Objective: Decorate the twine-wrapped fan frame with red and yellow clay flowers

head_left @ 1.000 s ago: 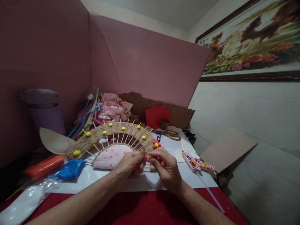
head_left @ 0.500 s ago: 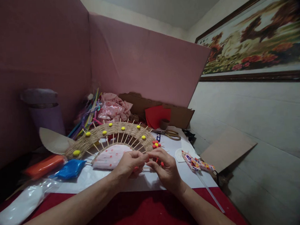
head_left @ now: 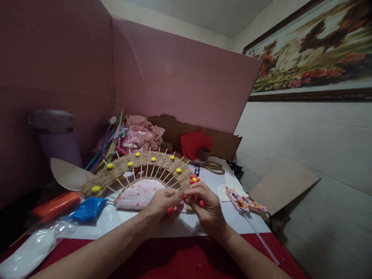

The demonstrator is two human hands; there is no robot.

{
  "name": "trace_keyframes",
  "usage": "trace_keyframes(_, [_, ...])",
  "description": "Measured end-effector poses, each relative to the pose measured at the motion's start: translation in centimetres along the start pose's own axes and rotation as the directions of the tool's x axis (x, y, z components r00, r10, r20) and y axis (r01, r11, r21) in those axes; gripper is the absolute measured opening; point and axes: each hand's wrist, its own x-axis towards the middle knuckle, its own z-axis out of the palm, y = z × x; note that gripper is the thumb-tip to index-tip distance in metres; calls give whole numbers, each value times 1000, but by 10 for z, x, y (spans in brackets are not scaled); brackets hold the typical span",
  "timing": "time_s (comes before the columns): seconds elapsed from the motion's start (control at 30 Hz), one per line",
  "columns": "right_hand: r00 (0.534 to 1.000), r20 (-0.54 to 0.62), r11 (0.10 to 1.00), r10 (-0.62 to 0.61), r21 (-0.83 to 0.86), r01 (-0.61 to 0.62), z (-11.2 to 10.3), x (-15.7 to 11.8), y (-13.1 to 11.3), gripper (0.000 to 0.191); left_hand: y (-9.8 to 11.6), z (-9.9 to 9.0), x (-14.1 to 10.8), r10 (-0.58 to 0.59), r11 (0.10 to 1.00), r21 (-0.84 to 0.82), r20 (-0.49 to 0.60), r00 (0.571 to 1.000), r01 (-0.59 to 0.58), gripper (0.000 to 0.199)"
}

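A woven twine arch (head_left: 144, 159) on thin wooden sticks lies on white paper, dotted with yellow clay balls (head_left: 153, 159). At its right end sits a red clay flower (head_left: 194, 179) with a yellow centre. Inside the curve is a dotted fabric half-circle (head_left: 140, 194). My left hand (head_left: 165, 203) is closed in front of it, with red clay (head_left: 170, 210) showing under the curled fingers. Fingertips pinched, my right hand (head_left: 206, 204) meets the left, and a little red clay shows between them. The fingers hide most of that clay.
Blue (head_left: 87, 209), orange (head_left: 57, 206) and white (head_left: 27, 253) clay packs lie at left. Scissors (head_left: 214, 166), red paper (head_left: 195, 145) and a small brown cup (head_left: 204, 154) stand behind. A patterned glue gun (head_left: 246, 202) lies at right. A purple container (head_left: 59, 140) stands back left.
My hands stay together, with fingertips shifting slightly. More red clay shows under the left fingers and between the two hands now. The arch has not moved apart from a slight camera shift.
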Motion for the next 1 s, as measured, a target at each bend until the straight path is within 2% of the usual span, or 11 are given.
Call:
trace_keyframes(0.47, [998,69,1000,-11,-8,11,-2,-2,1,10,-2,1,-2,35,999,17,-5,999,-35,37])
trace_keyframes(0.6, [998,50,999,-26,-28,28,-2,-3,1,8,-3,4,-3,29,1000,13,-18,999,-29,39])
trace_keyframes(0.73, [998,66,999,-11,-42,13,-3,-4,2,9,-4,4,-4,56,998,1,-10,998,-56,38])
trace_keyframes(0.87, [998,55,999,8,-44,-5,-3,-6,4,7,-4,4,-5,10,1000,-4,-18,1000,-10,38])
trace_keyframes(1.0, [998,65,999,27,-44,-24,-1,-8,7,8,-2,4,-5,39,999,-15,-14,999,-39,39])
